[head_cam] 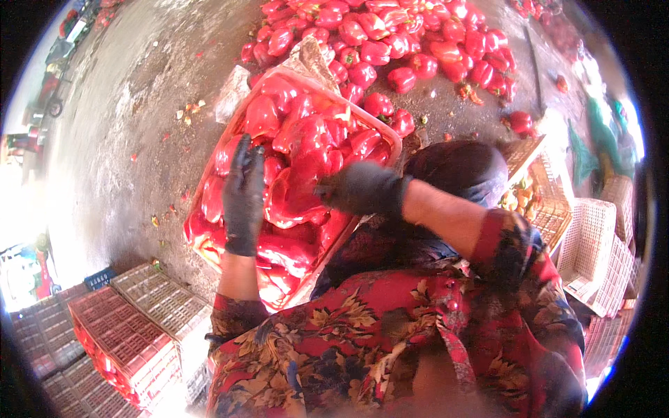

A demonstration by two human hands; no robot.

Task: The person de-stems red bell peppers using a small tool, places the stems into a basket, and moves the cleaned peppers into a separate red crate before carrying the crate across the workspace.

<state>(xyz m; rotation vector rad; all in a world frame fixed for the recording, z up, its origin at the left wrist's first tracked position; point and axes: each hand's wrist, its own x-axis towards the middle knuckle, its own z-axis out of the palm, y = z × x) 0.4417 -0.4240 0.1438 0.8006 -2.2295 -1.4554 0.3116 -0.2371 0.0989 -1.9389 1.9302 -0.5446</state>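
Observation:
A plastic crate [384,128] heaped with glossy red bell peppers [261,116] stands before me, tilted in the view. My left hand [243,188], in a black glove, lies along the peppers at the crate's left side, fingers stretched out with nothing in them. From the right, my right hand [360,189], also gloved in black, reaches over the crate's right part. Motion blurs it, and its fingers look curled. Close by its fingertips is a blurred red pepper [300,193]; whether the hand grips anything is unclear.
A large pile of red peppers [376,31] lies on the concrete floor [141,115] beyond the crate. To my right, a crate [554,196] holds pale scraps beside white crates [588,245]. Stacked crates [125,334] stand at lower left. My knee [454,167] is by the crate.

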